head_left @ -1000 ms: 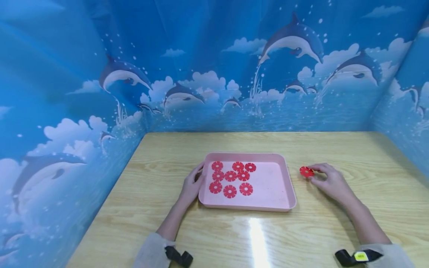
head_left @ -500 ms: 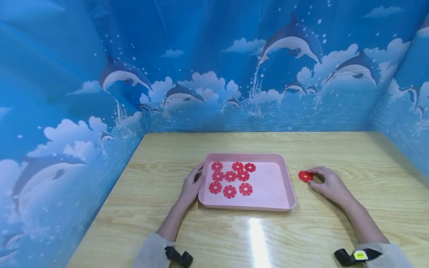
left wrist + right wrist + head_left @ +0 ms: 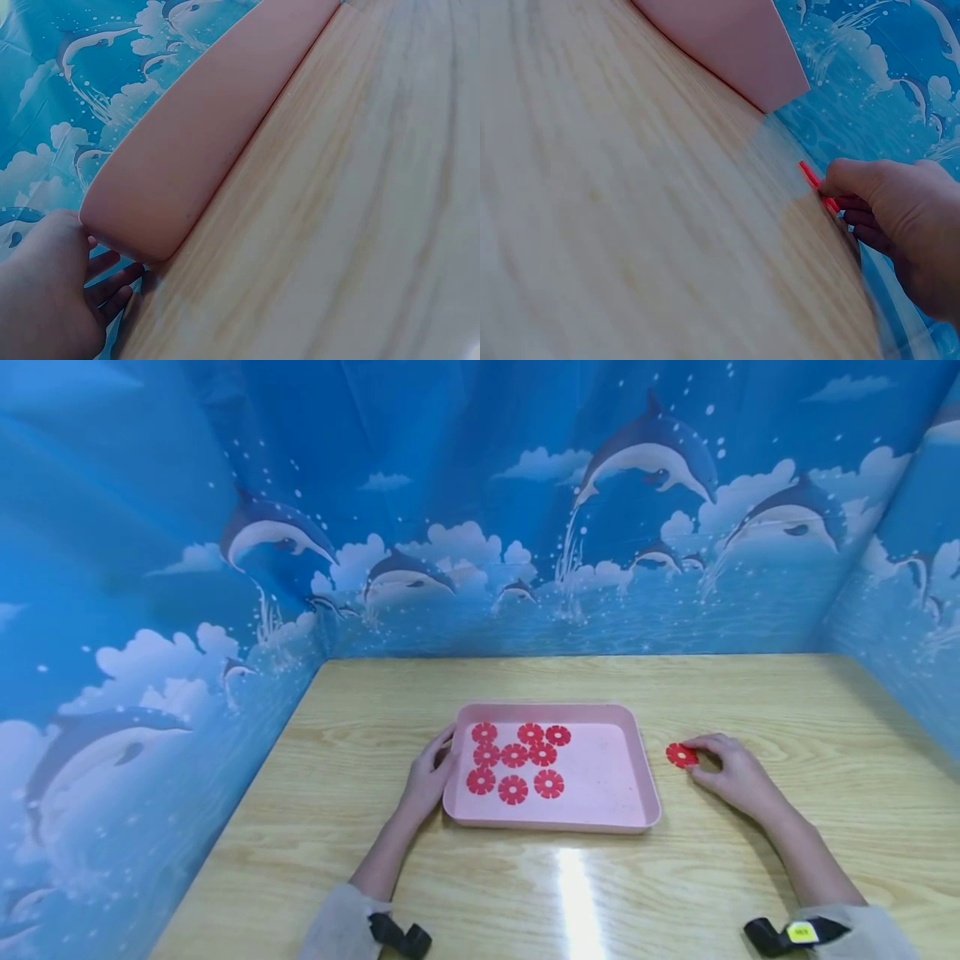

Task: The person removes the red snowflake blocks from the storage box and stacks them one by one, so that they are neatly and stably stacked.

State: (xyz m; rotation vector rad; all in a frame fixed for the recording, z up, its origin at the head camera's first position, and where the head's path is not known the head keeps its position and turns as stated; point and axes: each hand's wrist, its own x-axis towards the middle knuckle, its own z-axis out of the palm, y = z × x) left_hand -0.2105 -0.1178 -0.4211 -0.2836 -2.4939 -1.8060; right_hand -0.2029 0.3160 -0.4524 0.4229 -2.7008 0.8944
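Red disc (image 3: 677, 754), edge pinched in right grip (image 3: 738, 779).

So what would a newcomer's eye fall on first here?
Probably the blue dolphin backdrop behind the wooden table. Next, the red discs inside the pink tray, its left end touched by the left hand. Right of the tray, the right hand pinches another red disc.

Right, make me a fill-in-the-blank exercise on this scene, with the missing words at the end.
1. The right hand pinches a notched disc whose colour is ____.
2. The left hand touches the ____ end of the pink tray.
3. Counted in the head view, ____ red discs lie inside it.
4. Leaping ____ are pictured on the blue backdrop.

Missing words: red; left; nine; dolphins.
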